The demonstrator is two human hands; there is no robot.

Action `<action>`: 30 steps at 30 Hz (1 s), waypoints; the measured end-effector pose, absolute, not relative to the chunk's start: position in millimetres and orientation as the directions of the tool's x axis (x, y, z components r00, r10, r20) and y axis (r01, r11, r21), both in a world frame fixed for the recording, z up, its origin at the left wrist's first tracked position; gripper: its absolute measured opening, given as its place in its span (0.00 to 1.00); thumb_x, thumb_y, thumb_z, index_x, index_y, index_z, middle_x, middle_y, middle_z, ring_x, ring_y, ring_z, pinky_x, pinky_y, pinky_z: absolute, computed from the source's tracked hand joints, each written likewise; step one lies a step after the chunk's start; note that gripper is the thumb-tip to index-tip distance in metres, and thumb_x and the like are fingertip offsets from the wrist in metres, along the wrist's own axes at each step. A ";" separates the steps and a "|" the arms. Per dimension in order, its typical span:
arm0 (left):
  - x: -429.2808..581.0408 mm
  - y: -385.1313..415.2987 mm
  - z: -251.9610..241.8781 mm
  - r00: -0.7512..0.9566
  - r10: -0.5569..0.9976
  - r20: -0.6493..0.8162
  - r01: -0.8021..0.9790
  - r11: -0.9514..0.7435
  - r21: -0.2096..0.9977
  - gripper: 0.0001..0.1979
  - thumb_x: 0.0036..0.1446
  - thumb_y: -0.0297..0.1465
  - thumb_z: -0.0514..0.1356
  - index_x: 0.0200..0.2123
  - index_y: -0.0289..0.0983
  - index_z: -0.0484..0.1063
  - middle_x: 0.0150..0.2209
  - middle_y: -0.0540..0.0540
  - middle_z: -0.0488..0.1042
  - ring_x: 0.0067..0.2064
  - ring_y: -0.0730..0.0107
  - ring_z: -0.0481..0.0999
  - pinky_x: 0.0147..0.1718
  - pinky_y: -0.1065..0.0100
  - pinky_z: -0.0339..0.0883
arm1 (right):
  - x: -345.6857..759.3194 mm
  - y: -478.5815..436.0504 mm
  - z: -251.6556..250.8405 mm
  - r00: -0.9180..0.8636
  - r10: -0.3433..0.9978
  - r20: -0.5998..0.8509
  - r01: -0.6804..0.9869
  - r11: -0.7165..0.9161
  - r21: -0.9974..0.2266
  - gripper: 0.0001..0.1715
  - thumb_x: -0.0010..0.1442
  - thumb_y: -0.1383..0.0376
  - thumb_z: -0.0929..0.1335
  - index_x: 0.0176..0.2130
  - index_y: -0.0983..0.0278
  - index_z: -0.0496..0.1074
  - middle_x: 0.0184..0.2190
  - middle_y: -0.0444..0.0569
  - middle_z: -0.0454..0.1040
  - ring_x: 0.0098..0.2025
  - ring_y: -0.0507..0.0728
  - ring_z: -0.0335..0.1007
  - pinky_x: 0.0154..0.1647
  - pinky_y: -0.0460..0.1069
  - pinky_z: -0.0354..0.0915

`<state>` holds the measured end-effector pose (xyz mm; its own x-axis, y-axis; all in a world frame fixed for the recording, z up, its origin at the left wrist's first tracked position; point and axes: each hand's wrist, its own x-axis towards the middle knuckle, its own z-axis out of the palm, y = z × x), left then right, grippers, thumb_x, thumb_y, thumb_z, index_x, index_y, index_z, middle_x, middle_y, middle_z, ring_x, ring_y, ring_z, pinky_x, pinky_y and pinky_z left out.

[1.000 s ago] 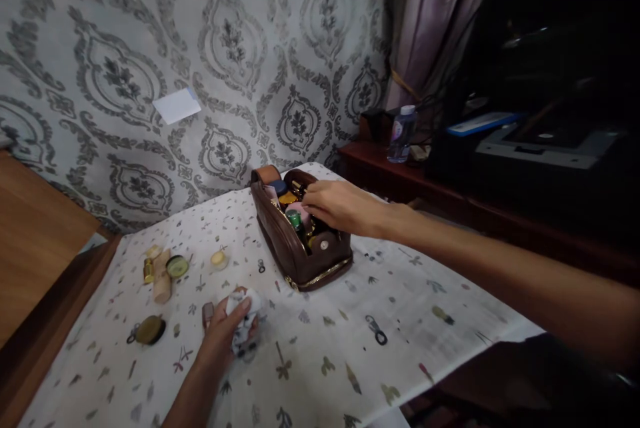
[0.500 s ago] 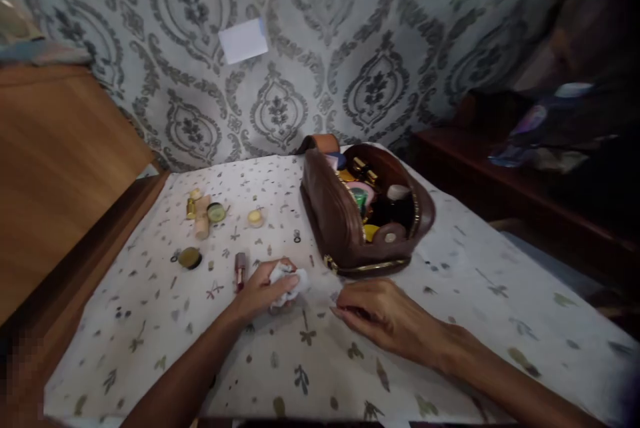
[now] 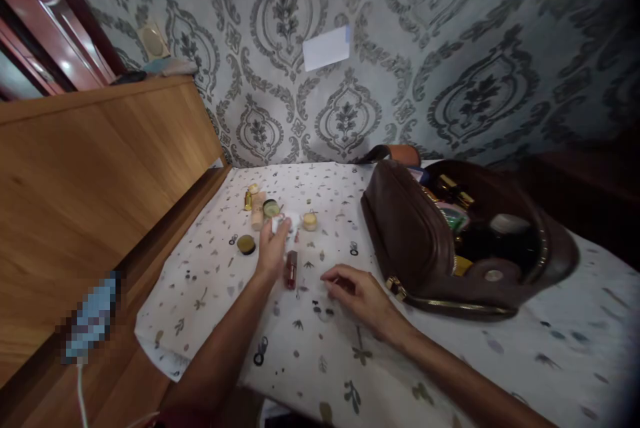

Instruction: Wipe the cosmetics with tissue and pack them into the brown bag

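My left hand (image 3: 273, 249) is closed on a crumpled white tissue (image 3: 295, 220), among the small cosmetics at the far left of the table. Just beyond it lie a round green-topped jar (image 3: 271, 208), a beige tube (image 3: 258, 213) and a gold-capped item (image 3: 248, 200). To its right sits a small pale-yellow jar (image 3: 310, 221), and to its left a round olive lid (image 3: 246, 244). A lip gloss tube (image 3: 292, 270) lies between my hands. My right hand (image 3: 359, 293) hovers low over the cloth, fingers loosely bent and nothing visible in them.
An open brown leather bag (image 3: 407, 235) full of cosmetics stands on the right of the patterned tablecloth (image 3: 320, 368). A wooden panel (image 3: 120, 161) borders the left side. Behind is a patterned wall with a white card (image 3: 327, 49). A cable (image 3: 81, 388) hangs at lower left.
My view has turned left, so things appear farther right. My left hand has reached forward with the tissue, past the lip gloss to the jars. My right hand has moved left, away from the bag.
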<state>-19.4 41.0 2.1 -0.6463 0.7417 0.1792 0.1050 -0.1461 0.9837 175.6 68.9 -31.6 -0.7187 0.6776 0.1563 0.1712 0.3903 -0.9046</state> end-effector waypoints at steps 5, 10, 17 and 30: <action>-77.8 61.3 10.8 -0.494 0.757 0.428 0.710 0.066 0.701 0.21 0.58 0.25 0.53 0.55 0.37 0.69 0.57 0.40 0.70 0.61 0.57 0.67 0.59 0.58 0.62 | 175.5 68.1 -47.7 -0.707 0.679 0.200 0.120 0.393 -0.911 0.13 0.59 0.59 0.64 0.33 0.63 0.75 0.27 0.48 0.74 0.29 0.55 0.70 0.31 0.50 0.65; -93.4 84.0 13.2 -0.317 0.911 0.263 0.948 0.297 0.116 0.37 0.56 0.22 0.54 0.69 0.37 0.50 0.66 0.34 0.58 0.68 0.51 0.55 0.62 0.52 0.57 | 177.2 67.0 -46.9 -0.714 0.659 0.235 0.120 0.447 -0.886 0.11 0.58 0.61 0.64 0.32 0.62 0.75 0.26 0.47 0.74 0.28 0.55 0.68 0.30 0.49 0.63; -89.4 96.0 2.0 -0.283 0.927 0.245 0.955 0.296 -0.017 0.24 0.54 0.20 0.56 0.55 0.29 0.67 0.57 0.31 0.65 0.62 0.47 0.61 0.61 0.50 0.56 | 177.3 66.4 -45.7 -0.712 0.662 0.234 0.113 0.437 -0.892 0.09 0.58 0.64 0.65 0.32 0.62 0.75 0.25 0.46 0.73 0.28 0.54 0.68 0.29 0.48 0.62; -46.6 50.9 27.2 -0.250 0.925 0.288 0.968 0.245 0.054 0.22 0.54 0.20 0.55 0.53 0.35 0.66 0.53 0.36 0.61 0.56 0.51 0.63 0.53 0.55 0.65 | 179.3 67.3 -41.6 -0.680 0.732 0.032 -0.027 0.018 -0.999 0.21 0.56 0.51 0.71 0.43 0.64 0.74 0.30 0.48 0.76 0.33 0.57 0.75 0.31 0.50 0.68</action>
